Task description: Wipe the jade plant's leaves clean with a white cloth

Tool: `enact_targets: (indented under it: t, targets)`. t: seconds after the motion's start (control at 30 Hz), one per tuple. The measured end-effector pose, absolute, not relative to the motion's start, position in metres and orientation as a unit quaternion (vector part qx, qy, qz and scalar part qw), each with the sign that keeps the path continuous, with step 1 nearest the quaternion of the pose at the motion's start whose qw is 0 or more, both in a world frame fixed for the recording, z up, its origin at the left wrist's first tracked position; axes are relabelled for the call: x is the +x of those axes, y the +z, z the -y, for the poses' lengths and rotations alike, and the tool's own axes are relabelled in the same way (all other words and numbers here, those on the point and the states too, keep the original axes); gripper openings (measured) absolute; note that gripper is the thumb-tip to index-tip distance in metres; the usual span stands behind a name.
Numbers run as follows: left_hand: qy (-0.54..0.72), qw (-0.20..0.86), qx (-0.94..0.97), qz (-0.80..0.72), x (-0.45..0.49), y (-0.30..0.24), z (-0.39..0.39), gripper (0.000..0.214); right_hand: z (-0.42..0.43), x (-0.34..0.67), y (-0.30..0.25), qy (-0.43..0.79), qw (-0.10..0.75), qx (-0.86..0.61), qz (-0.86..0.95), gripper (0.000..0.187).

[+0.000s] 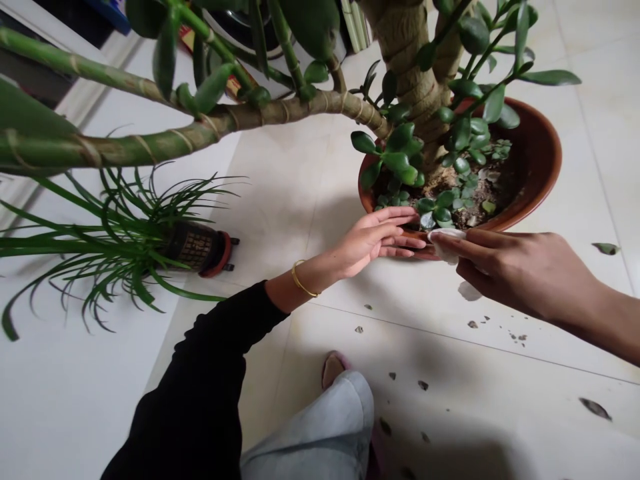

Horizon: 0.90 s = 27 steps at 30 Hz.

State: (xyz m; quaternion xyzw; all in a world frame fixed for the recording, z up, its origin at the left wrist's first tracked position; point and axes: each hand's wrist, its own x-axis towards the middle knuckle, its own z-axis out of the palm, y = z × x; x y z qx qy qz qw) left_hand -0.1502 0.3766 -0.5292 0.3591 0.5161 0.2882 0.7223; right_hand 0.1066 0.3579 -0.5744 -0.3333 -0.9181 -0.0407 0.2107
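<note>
A brown clay pot (543,157) holds a thick-trunked jade plant (407,157) with small round leaves over dry soil. My left hand (373,240), gold bangle at the wrist and black sleeve behind it, lies flat with fingers stretched against the pot's near rim. My right hand (505,267) comes in from the right and pinches a small white cloth (445,241) against the same rim, fingertips almost meeting those of the left hand.
A small dark pot with a red rim (205,250) holds a spiky thin-leaved plant at the left. A long ringed green branch (200,133) crosses overhead. Dry leaf bits (470,325) litter the white floor tiles. My foot (333,368) and pale trouser leg are below.
</note>
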Motion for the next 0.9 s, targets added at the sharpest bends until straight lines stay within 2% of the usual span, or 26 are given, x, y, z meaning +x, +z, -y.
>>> enact_targets:
  t: [0.23, 0.4, 0.5, 0.6, 0.67, 0.9]
  targets:
    - [0.366, 0.628, 0.424, -0.540, -0.153, -0.527, -0.367, 0.027, -0.350, 0.116, -0.572, -0.046, 0.289, -0.325, 0.899, 0.039]
    - [0.442, 0.650, 0.364, -0.500, -0.144, -0.522, -0.372, 0.016, -0.354, 0.101, -0.556, -0.038, 0.329, -0.358, 0.873, 0.041]
    - [0.479, 0.676, 0.286, -0.482, -0.135, -0.517, -0.376, 0.010, -0.362, 0.081, -0.541, -0.029, 0.283, -0.421, 0.861, 0.048]
    - [0.491, 0.695, 0.210, -0.482, -0.127, -0.514, -0.381, 0.015, -0.371, 0.061, -0.525, 0.007, 0.170, -0.495, 0.852, 0.057]
    - [0.501, 0.703, 0.182, -0.472, -0.123, -0.511, -0.384, 0.020, -0.377, 0.051, -0.519, 0.022, 0.124, -0.518, 0.846, 0.060]
    - [0.526, 0.723, 0.114, -0.434, -0.117, -0.504, -0.389, 0.032, -0.381, 0.040, -0.523, 0.002, 0.134, -0.517, 0.846, 0.063]
